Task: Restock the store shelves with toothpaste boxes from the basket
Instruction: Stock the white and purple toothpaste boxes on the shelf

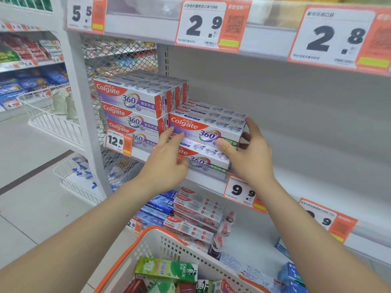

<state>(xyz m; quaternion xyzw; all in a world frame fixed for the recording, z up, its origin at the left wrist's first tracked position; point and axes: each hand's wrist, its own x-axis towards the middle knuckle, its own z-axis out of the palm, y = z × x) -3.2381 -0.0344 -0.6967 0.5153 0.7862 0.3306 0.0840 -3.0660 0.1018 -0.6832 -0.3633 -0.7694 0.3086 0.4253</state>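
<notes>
A Colgate 360 toothpaste box point(203, 131) lies on top of a short stack point(207, 159) on the middle shelf point(296, 182). My right hand point(249, 153) grips its right end, thumb on the front face and fingers round the end. My left hand point(167, 159) touches the box's left end with straight fingertips. A taller stack of Colgate boxes point(131, 106) stands just left of it. The white basket with an orange rim point(148, 240) sits below, holding a green Darlie box point(167, 269) and other boxes.
The middle shelf stretches bare to the right, with price tags point(241, 192) on its front edge. An upper shelf edge point(211, 24) hangs close above. The lower shelf holds more toothpaste boxes point(190, 210). Wire baskets point(53, 119) hang off the shelf end at left.
</notes>
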